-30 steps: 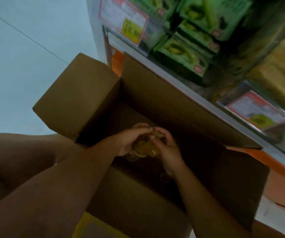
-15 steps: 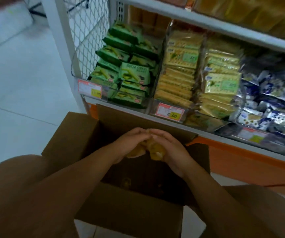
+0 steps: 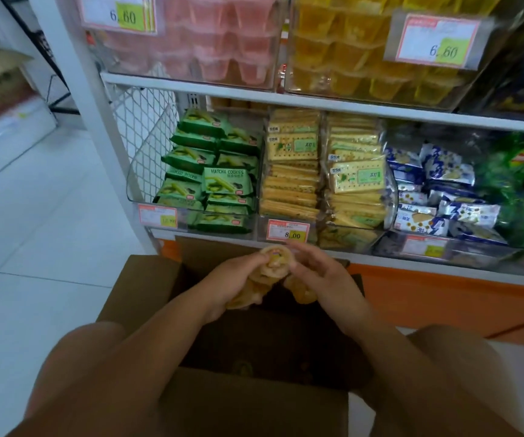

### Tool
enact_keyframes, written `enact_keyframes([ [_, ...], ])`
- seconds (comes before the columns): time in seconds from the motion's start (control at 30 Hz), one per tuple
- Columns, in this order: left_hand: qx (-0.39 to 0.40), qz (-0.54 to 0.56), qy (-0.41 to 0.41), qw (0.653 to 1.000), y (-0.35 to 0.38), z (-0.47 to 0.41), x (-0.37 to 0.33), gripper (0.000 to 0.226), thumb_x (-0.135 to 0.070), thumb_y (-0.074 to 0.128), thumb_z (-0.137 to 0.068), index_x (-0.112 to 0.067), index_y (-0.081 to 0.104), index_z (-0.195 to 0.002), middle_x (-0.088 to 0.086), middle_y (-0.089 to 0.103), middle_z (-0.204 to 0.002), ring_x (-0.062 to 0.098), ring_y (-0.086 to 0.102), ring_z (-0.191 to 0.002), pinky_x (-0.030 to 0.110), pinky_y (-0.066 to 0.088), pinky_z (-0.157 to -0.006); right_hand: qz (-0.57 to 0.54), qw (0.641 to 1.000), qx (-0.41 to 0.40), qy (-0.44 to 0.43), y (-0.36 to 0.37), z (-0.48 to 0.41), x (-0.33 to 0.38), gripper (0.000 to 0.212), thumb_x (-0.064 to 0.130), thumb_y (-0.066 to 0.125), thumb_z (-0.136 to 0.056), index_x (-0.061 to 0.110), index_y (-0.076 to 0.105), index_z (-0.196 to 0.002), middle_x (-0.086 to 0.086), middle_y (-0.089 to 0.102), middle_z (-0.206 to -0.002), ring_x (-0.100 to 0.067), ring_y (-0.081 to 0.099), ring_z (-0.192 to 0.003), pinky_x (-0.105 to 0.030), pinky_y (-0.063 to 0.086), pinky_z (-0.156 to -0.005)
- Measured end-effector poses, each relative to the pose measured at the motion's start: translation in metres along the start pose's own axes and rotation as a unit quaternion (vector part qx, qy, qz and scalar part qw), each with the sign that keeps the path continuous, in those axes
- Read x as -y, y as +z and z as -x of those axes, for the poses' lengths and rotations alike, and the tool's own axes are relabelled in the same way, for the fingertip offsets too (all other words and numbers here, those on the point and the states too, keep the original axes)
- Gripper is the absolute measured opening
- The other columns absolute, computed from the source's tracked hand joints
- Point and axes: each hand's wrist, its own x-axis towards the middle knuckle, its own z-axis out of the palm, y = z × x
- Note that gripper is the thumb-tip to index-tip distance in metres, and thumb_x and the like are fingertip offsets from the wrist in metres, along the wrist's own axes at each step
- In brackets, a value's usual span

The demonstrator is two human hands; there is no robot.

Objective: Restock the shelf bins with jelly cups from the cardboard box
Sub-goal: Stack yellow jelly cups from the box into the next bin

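Both hands hold a bunch of yellow jelly cups over the open cardboard box

The fingers (image 3: 303, 251) of the right hand (image 3: 320, 274) and those of the left hand (image 3: 233, 280) are curled round the jelly cups (image 3: 274, 266), clamped on them from both sides just above the dark mouth of the cardboard box (image 3: 254, 402). The step in hand looks like the carry from box to shelf. Next, the load should rise to the yellow jelly bin (image 3: 349, 67) on the upper shelf, beside the pink jelly bin (image 3: 216, 48) and well above the hands. The shelf edge (image 3: 317, 104) and the price tag (image 3: 437, 42) front it, so the cups likely must clear both. Matcha cookies (image 3: 227, 181) and crackers (image 3: 295, 171) fill the row between
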Motion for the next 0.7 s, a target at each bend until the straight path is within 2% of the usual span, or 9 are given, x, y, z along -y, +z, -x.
enact_keyframes([
  [0.1,-0.02,0.003,0.01,1.0,0.004,0.006,-0.015,0.037,-0.056,0.05,-0.092,-0.027,0.066,-0.107,0.004,0.071,-0.084,0.018,0.064,-0.072,0.029,0.045,-0.064,0.11,0.99,-0.066,-0.061,-0.014,0.005,0.011,0.025,0.018,0.059,-0.095,0.035,0.068,-0.11,0.017,0.068,-0.102,0.0,0.063,-0.09,-0.012,0.049,-0.076],
  [0.17,-0.026,0.004,0.026,0.999,0.005,0.012,-0.031,0.038,-0.058,0.05,-0.091,-0.027,0.066,-0.108,0.004,0.072,-0.084,0.018,0.066,-0.072,0.028,0.046,-0.061,0.136,0.984,-0.088,-0.077,-0.023,0.007,0.025,0.024,0.017,0.062,-0.093,0.034,0.07,-0.107,0.015,0.068,-0.103,-0.002,0.063,-0.092,-0.019,0.054,-0.076],
  [0.23,-0.027,-0.003,0.053,0.998,0.007,0.018,-0.052,0.039,-0.058,0.051,-0.091,-0.027,0.066,-0.11,0.003,0.072,-0.084,0.017,0.067,-0.069,0.027,0.047,-0.06,0.141,0.981,-0.094,-0.089,-0.031,0.006,0.045,0.025,0.019,0.064,-0.091,0.034,0.069,-0.111,0.014,0.068,-0.103,0.0,0.063,-0.091,-0.018,0.054,-0.075],
  [0.3,-0.03,-0.016,0.095,0.995,0.012,0.026,-0.076,0.046,-0.064,0.053,-0.085,-0.03,0.066,-0.113,0.002,0.072,-0.095,0.018,0.068,-0.08,0.034,0.052,-0.073,0.147,0.978,-0.118,-0.087,-0.039,0.005,0.07,0.021,0.026,0.066,-0.09,0.033,0.068,-0.109,0.014,0.069,-0.1,0.004,0.062,-0.09,-0.014,0.052,-0.073],
  [0.37,-0.041,-0.042,0.135,0.989,0.017,0.034,-0.1,0.045,-0.068,0.053,-0.081,-0.034,0.067,-0.107,-0.003,0.069,-0.107,0.018,0.064,-0.097,0.041,0.05,-0.093,0.152,0.976,-0.143,-0.067,-0.048,0.004,0.095,0.011,0.036,0.066,-0.089,0.03,0.073,-0.094,0.013,0.071,-0.09,0.003,0.064,-0.084,-0.014,0.048,-0.07],
  [0.4,-0.045,-0.053,0.152,0.986,0.02,0.04,-0.113,0.037,-0.064,0.052,-0.086,-0.036,0.067,-0.104,-0.008,0.067,-0.109,0.014,0.062,-0.1,0.04,0.048,-0.096,0.152,0.976,-0.148,-0.058,-0.052,0.005,0.109,0.016,0.04,0.066,-0.088,0.026,0.074,-0.084,0.012,0.072,-0.083,0.002,0.064,-0.079,-0.016,0.045,-0.068],
  [0.5,-0.045,-0.105,0.198,0.974,0.028,0.062,-0.152,0.032,-0.059,0.046,-0.093,-0.038,0.064,-0.109,-0.013,0.063,-0.113,0.007,0.057,-0.101,0.032,0.046,-0.089,0.098,0.983,-0.151,-0.027,-0.065,0.012,0.149,0.028,0.034,0.067,-0.088,0.013,0.073,-0.07,0.008,0.07,-0.067,0.003,0.059,-0.059,-0.015,0.04,-0.058],
  [0.63,-0.046,-0.14,0.246,0.958,0.035,0.086,-0.196,0.038,-0.064,0.046,-0.089,-0.038,0.055,-0.116,-0.025,0.05,-0.11,0.001,0.045,-0.106,0.027,0.035,-0.088,0.08,0.99,-0.115,-0.033,-0.084,0.027,0.195,0.031,0.028,0.059,-0.093,0.009,0.07,-0.07,-0.001,0.073,-0.074,-0.007,0.063,-0.07,-0.025,0.044,-0.071],
  [0.7,-0.023,-0.136,0.278,0.951,0.038,0.099,-0.222,0.048,-0.073,0.045,-0.077,-0.041,0.06,-0.109,-0.028,0.054,-0.11,-0.003,0.051,-0.104,0.027,0.039,-0.091,0.057,0.99,-0.114,-0.051,-0.097,0.033,0.221,0.032,0.023,0.058,-0.094,0.006,0.068,-0.07,-0.005,0.072,-0.071,-0.008,0.062,-0.065,-0.022,0.044,-0.066],
])
